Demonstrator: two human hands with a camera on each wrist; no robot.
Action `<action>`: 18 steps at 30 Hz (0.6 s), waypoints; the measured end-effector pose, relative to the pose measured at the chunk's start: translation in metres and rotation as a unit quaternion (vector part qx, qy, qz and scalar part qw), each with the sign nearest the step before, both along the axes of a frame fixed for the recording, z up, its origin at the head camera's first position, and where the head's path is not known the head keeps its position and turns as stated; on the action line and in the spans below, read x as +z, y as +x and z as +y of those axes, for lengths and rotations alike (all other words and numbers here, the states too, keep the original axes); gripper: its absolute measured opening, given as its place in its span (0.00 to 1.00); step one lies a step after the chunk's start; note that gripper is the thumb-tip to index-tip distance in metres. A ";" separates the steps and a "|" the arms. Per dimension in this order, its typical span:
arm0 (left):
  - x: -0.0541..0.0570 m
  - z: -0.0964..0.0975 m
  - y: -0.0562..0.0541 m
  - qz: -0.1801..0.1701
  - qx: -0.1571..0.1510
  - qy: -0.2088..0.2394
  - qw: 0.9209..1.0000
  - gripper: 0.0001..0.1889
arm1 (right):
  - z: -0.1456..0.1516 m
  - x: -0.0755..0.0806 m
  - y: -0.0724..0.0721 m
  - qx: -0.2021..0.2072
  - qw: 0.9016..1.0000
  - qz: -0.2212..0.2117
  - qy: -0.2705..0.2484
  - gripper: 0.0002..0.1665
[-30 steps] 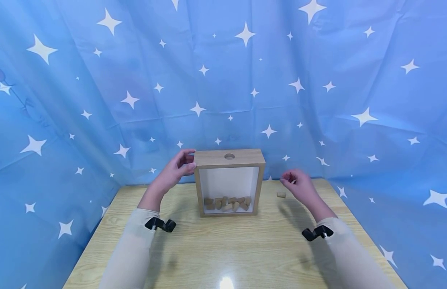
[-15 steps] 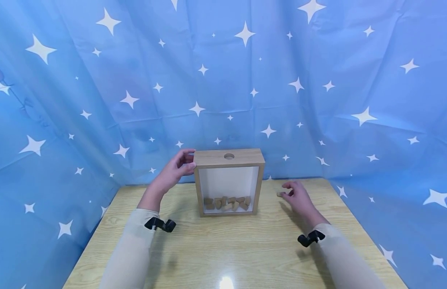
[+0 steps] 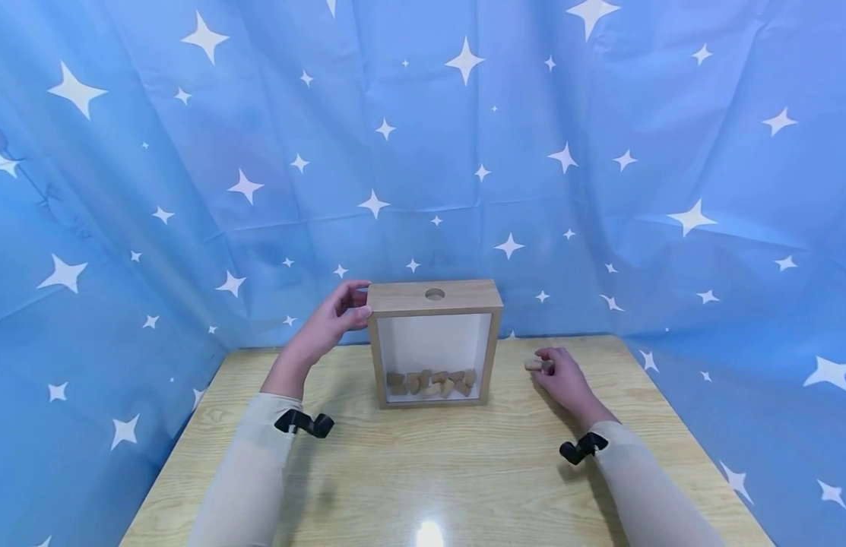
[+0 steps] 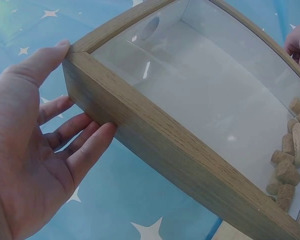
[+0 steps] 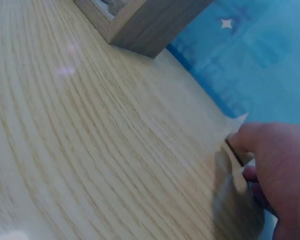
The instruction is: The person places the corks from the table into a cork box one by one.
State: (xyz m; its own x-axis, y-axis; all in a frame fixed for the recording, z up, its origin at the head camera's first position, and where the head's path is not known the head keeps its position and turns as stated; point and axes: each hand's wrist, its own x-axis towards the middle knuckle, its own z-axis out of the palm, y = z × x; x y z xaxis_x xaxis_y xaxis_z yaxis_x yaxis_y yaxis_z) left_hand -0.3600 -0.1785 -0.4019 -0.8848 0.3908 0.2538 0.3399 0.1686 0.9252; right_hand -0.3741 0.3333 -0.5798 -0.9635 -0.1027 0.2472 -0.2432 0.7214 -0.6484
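Observation:
A shallow wooden box with a clear front stands upright, a round hole in its top. Cork stoppers lie heaped along its bottom. At the box's upper left corner my left hand grips the frame. The left wrist view shows its thumb on the front corner and its fingertips along the side wall. To the right of the box my right hand pinches a single cork stopper low over the table; its left end sticks out of the fingers. The right wrist view shows the hand near the table's back edge.
A pale wooden table carries everything. Close behind it hangs a blue curtain with white stars. Black camera mounts sit on both sleeves.
My right hand has come down and taken hold of the cork stopper that lay on the table. The left hand stays on the box's corner.

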 end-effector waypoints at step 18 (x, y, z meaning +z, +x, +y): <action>-0.001 0.001 -0.002 -0.003 -0.001 -0.006 1.000 0.32 | 0.000 -0.002 0.000 0.023 0.998 0.003 0.053 0.29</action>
